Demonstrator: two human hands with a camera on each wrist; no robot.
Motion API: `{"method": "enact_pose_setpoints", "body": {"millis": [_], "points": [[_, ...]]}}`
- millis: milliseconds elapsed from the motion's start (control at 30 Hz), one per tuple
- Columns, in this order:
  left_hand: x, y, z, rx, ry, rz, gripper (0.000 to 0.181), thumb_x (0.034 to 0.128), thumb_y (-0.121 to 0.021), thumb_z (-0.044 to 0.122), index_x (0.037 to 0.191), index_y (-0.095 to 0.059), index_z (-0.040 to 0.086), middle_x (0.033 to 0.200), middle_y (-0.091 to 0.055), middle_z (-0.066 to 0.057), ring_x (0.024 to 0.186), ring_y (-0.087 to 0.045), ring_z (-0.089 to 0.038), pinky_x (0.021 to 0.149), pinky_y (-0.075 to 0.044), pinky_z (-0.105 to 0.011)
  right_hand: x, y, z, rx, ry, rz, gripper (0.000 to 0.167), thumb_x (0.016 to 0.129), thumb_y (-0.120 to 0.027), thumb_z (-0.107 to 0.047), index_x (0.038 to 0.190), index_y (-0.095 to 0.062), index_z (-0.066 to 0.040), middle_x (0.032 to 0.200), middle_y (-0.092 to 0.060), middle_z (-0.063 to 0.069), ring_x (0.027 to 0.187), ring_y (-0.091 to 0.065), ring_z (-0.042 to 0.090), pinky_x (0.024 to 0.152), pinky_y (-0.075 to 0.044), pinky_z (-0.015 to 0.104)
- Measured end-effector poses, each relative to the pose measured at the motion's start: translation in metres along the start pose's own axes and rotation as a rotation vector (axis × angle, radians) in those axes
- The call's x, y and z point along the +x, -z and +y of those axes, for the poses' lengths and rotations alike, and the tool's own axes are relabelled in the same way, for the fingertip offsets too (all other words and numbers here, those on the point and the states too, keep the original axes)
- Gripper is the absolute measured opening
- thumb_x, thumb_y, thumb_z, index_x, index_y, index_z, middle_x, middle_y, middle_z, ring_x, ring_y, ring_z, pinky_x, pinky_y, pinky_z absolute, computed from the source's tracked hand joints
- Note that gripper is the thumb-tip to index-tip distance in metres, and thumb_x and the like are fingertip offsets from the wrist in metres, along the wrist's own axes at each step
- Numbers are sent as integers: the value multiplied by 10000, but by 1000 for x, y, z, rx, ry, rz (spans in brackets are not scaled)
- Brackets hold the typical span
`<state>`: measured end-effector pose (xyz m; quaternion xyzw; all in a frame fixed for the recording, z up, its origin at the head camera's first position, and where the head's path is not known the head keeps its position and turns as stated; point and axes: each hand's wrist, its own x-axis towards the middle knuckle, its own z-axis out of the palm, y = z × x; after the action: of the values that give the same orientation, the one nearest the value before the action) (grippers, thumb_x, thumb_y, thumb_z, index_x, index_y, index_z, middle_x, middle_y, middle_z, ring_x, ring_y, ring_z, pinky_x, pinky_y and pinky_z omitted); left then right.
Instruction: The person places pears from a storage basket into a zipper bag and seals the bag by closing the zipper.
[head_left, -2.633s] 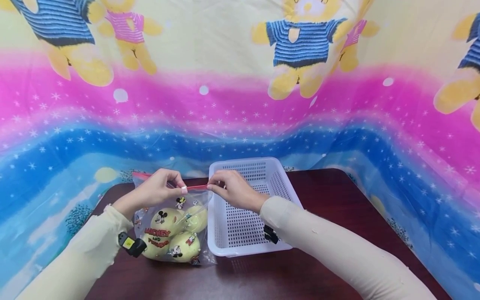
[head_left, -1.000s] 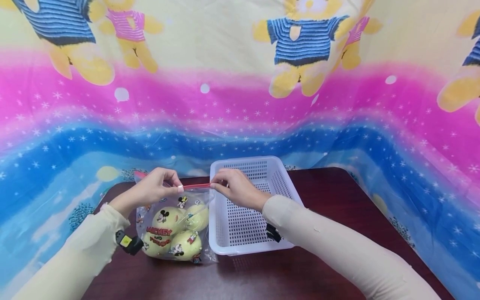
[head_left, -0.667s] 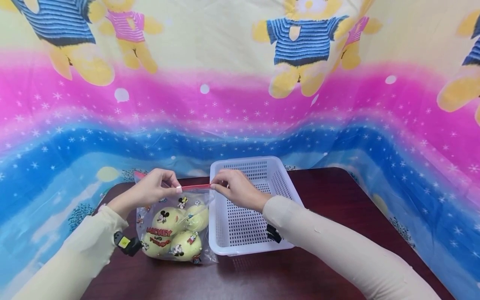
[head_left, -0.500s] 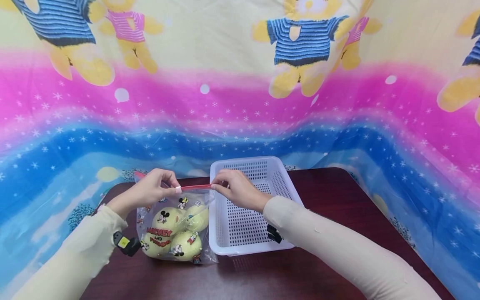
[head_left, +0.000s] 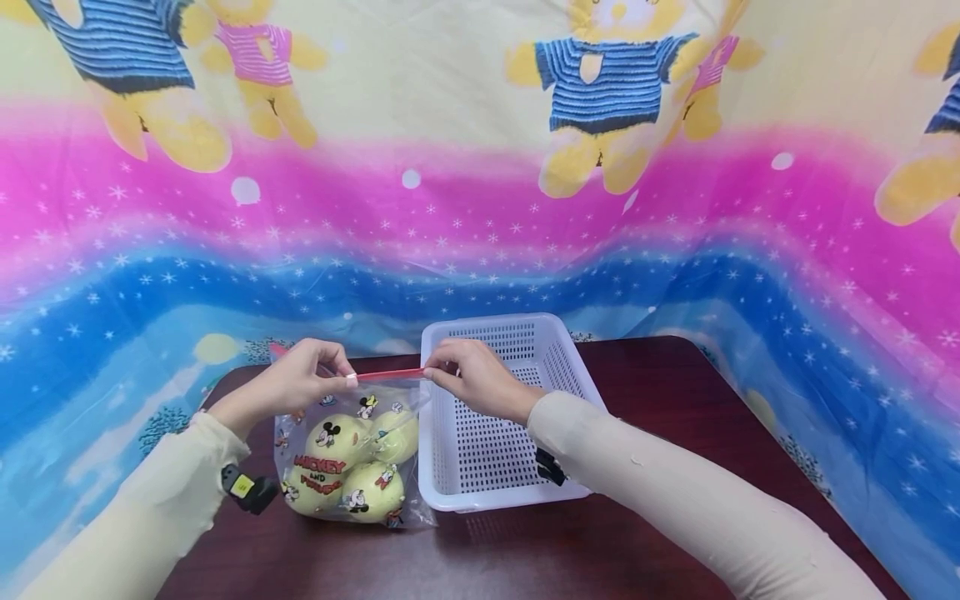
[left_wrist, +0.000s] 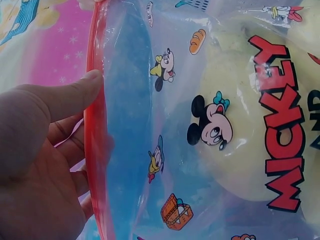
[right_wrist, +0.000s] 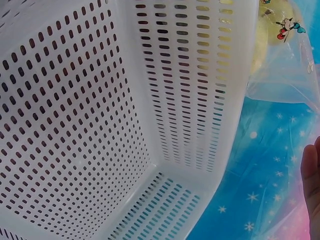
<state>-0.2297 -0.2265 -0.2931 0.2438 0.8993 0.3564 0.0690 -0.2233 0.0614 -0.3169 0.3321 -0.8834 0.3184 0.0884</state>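
Note:
A clear zip bag (head_left: 318, 473), printed with cartoon figures and red "Mickey" lettering, stands on the table. Several round pale yellow things (head_left: 373, 492) fill its lower part; their kind cannot be told. My left hand (head_left: 303, 379) pinches the red zip strip (head_left: 388, 374) along the bag's top between thumb and fingers. In the left wrist view the thumb (left_wrist: 75, 92) presses on that red edge. At the strip's right end, my right hand (head_left: 476, 379) pinches the corner, above the basket's left rim. Only a sliver of the right hand (right_wrist: 312, 185) shows in the right wrist view.
Right beside the bag stands a white slotted plastic basket (head_left: 502, 502), with nothing seen inside. Both are on a dark reddish-brown table (head_left: 660, 400). A printed curtain (head_left: 480, 225) with bears and snowflakes hangs around the table's back and sides.
My left hand has slid a little leftward along the red zip strip, so a longer stretch shows between the hands. The right hand keeps its pinch, almost still. The basket has not moved.

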Motion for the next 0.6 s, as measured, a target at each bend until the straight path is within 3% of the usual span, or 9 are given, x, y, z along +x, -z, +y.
{"method": "enact_pose_setpoints", "body": {"millis": [267, 600], "points": [[-4, 2, 0, 0, -12, 4, 112, 912, -716, 114, 920, -651, 24, 939, -738, -174, 740, -672, -230, 561, -554, -348, 0, 1, -1, -3, -13, -11, 111, 977, -657, -178, 1008, -752, -130, 875, -671, -49, 779, -570, 66, 718, -503, 202], [-4, 6, -4, -2, 27, 0, 98, 918, -694, 95, 914, -630, 21, 964, -714, -183, 732, -665, -253, 543, -571, -395, 0, 2, 0, 11, -4, -2, 103, 973, -662, -173, 992, -751, -125, 856, -658, -41, 754, -568, 72, 680, -506, 199]]}}
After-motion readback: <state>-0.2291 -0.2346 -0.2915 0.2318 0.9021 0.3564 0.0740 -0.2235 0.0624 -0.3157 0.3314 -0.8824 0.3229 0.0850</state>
